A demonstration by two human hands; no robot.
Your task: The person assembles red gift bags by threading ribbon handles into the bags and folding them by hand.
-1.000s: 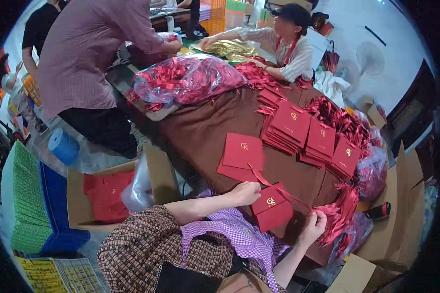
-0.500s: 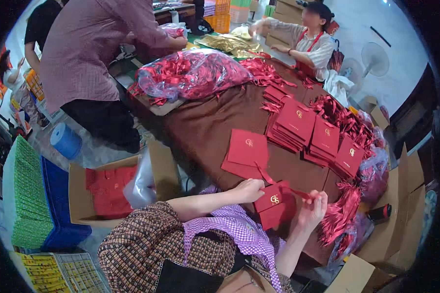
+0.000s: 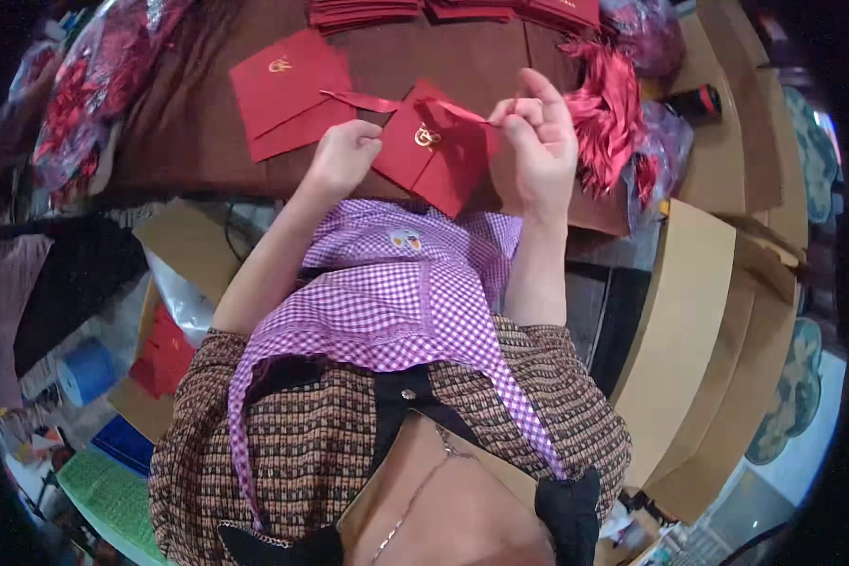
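A small red envelope-like pouch [image 3: 436, 151] with a gold emblem lies tilted at the near edge of the brown-covered table. A red ribbon [image 3: 373, 101] runs across its top, with one tail pointing left. My right hand [image 3: 541, 141] pinches the ribbon's right end between thumb and fingers, just off the pouch's right side. Closed beside the pouch's left edge is my left hand [image 3: 345, 158]; what its curled fingers hold is hidden. Left of it lie larger red pouches [image 3: 288, 90], overlapping, the top one with a gold emblem.
Stacked red pouches [image 3: 363, 11] line the far side. A bundle of red ribbons [image 3: 606, 118] sits right of my right hand, near a dark cylinder [image 3: 696, 102]. Cardboard boxes [image 3: 674, 311] stand at the right. A carton with red pieces [image 3: 165, 349] is low on the left.
The view has tipped down toward my lap, so the co-workers at the far side have left the picture. My right hand still pinches the ribbon; my left stays closed by the pouch.
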